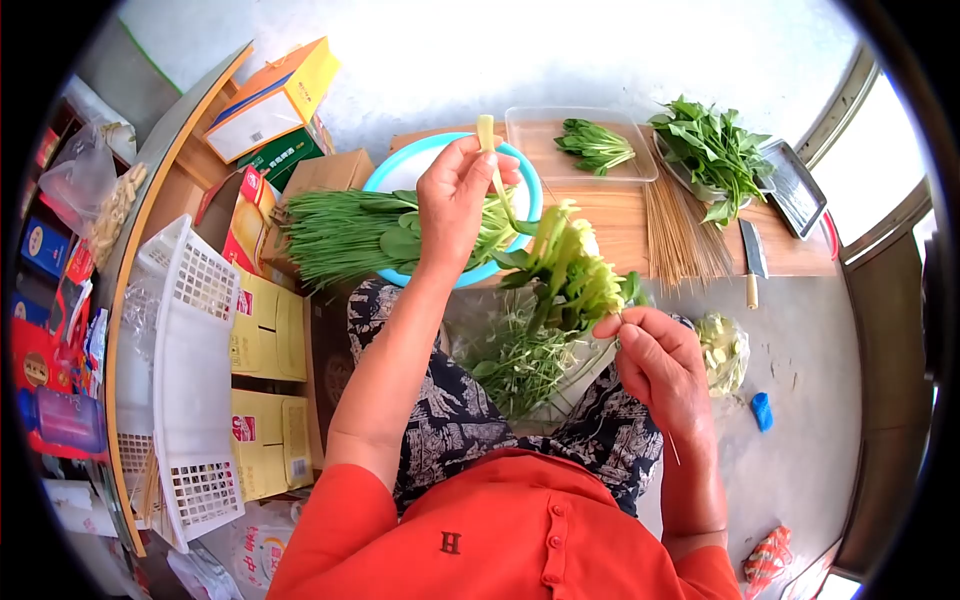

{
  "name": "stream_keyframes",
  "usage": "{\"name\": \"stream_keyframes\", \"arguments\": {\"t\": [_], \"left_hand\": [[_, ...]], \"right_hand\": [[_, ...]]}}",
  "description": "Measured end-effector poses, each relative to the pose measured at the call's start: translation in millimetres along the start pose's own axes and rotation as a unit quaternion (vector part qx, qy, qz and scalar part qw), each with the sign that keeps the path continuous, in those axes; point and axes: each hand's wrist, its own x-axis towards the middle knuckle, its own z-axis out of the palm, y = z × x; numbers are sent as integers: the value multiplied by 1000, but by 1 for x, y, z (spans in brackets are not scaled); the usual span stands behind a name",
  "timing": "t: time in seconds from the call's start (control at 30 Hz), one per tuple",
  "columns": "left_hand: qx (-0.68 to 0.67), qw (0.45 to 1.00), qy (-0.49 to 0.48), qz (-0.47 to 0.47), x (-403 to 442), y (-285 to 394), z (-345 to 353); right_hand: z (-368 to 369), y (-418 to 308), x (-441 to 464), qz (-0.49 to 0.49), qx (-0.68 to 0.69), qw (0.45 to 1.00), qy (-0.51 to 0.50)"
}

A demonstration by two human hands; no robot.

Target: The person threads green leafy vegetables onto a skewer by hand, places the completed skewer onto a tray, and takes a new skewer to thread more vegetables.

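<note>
Hanging right of the blue-rimmed basin (534, 190), leafy greens (578, 275) seem already threaded on a skewer (674, 448) the right hand (662, 365) pinches; over the basin, the left hand (455, 190) pinches one stalk (486, 132). Unthreaded chives (335, 236) overlap the basin's left rim.

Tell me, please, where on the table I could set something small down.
A patch of wooden table looks bare between the blue-rimmed basin, clear tray and thin sticks, though the pale bunch in the right hand comes close in view. The clear tray's left part is bare too. The right end is crowded with leafy greens, a dark tray and a knife.
</note>
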Motion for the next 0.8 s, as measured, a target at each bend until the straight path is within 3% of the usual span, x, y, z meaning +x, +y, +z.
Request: {"name": "stream_keyframes", "arguments": {"t": [0.13,0.23,0.8], "left_hand": [[1,999,9,45,-17,7,12],[56,997,10,51,-27,18,15],[67,996,25,60,-36,17,16]], "right_hand": [[12,-7,1,-10,23,999,-24],[13,-5,1,-20,6,999,-35],[16,-4,1,-2,46,998,-50]]}}
